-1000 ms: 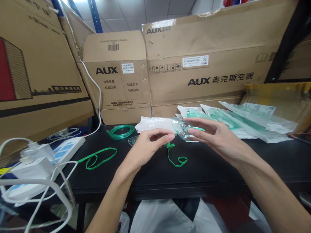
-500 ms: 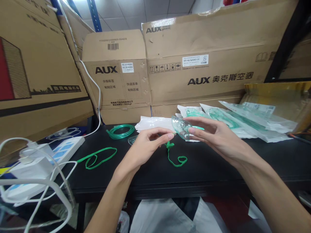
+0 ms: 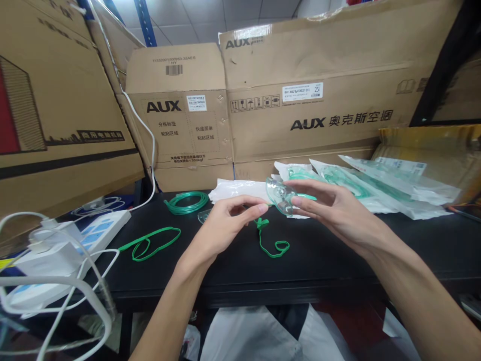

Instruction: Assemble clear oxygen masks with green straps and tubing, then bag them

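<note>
My right hand (image 3: 323, 205) holds a clear plastic mask (image 3: 278, 196) with a green edge between thumb and fingers, above the black table. Just left of the mask, my left hand (image 3: 240, 213) pinches a green strap at the mask's left side; only a bit of it shows at the fingertips. Below the hands a knotted green strap (image 3: 274, 254) hangs or lies with a curled end. Another green strap (image 3: 158, 233) lies on the table to the left. A clear plastic piece (image 3: 203, 216) is partly hidden behind my left hand.
Coiled green tubing (image 3: 187, 203) and a white wrapper (image 3: 235, 189) lie behind my hands. Wrapped packs (image 3: 356, 185) are at the back right. A white power strip (image 3: 108, 228) with cables is at left. Cardboard boxes (image 3: 308, 65) stand behind the black table (image 3: 225, 273).
</note>
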The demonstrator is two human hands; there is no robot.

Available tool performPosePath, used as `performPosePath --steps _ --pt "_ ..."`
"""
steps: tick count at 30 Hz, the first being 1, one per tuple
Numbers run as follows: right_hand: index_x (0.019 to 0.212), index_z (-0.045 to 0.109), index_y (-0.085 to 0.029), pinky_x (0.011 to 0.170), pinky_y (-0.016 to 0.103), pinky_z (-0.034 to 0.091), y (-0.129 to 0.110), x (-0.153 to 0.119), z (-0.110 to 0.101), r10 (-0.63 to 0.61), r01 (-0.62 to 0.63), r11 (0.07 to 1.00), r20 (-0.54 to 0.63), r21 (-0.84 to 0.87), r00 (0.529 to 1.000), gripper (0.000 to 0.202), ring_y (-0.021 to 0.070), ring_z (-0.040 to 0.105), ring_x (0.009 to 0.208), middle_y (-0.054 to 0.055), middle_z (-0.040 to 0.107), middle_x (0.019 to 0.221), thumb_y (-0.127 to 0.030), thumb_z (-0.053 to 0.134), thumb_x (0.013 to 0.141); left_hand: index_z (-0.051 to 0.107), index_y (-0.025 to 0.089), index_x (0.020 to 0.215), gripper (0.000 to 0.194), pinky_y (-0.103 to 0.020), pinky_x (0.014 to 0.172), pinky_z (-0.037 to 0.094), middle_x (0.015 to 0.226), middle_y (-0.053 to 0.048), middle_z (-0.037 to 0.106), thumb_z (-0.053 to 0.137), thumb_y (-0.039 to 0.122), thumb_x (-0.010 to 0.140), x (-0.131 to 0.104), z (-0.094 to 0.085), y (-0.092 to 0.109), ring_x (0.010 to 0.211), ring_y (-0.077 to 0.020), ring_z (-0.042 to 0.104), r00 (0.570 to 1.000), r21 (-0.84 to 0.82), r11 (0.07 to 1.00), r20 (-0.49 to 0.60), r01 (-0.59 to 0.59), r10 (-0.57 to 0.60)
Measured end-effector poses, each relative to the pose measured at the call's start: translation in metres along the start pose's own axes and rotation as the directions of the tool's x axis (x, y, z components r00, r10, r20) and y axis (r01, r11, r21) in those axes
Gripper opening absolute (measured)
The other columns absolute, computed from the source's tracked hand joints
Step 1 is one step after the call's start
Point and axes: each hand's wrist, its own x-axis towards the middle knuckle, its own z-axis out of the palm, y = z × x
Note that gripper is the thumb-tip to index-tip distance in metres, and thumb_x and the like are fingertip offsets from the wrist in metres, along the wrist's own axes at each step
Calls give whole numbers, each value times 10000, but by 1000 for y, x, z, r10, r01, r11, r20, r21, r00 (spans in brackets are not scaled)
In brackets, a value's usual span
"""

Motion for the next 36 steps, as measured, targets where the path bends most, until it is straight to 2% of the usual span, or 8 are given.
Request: performPosePath --steps 8,12,20,26,29,32,36 --pt "1216 727 -272 975 496 582 2 -1 0 0 0 1000 -3 15 1000 436 315 679 1130 73 693 1309 -457 796 827 785 223 1022 301 -273 683 378 1005 -25 738 719 481 881 0 1 0 793 -151 560 1000 -8 1000 -15 2 -2" --pt "1217 727 -267 998 493 581 2 -1 2 6 -7 996 7 86 1000 431 328 642 1209 81 663 1362 -425 806 825 788 220 998 287 -274 705 405 999 -25 746 725 474 878 0 2 0 807 -158 587 1000 -15 1000 -19 1 -1" --pt "1186 731 -286 1019 409 574 2 -1 10 18 -29 988 67 154 998 345 276 640 1223 52 680 1330 -365 794 857 804 242 1103 297 -307 929 447 1133 -42 760 754 420 871 -1 3 1 1091 -236 638 999 -71 997 39 -11 14" --pt "1206 715 -293 1006 416 579 2 -2 12 32 -37 997 67 73 997 364 281 650 1210 53 675 1337 -406 776 866 829 238 963 200 -300 852 450 864 -17 754 724 395 897 -1 3 1 942 -219 646 998 -53 999 67 0 4" --pt "1197 719 -291 971 415 597 0 -2 15 -18 19 998 27 -53 999 358 292 656 1201 57 684 1314 -422 767 867 817 218 878 185 -280 839 440 835 -9 731 723 376 900 0 5 0 900 -196 629 998 -40 999 52 -19 21" --pt "1190 716 -287 968 401 599 -1 -3 19 -132 132 984 9 -119 991 337 280 650 1204 55 680 1300 -395 760 874 815 218 915 179 -267 834 434 840 -5 717 722 370 901 1 6 -1 890 -184 618 998 -35 999 48 -32 33" --pt "1072 737 -293 994 364 584 -1 -7 24 -256 252 953 -2 -169 967 179 252 586 1276 36 635 1332 -349 733 902 818 219 947 177 -259 833 431 857 -8 713 713 356 909 2 6 -2 904 -183 614 997 -29 998 62 -51 53"
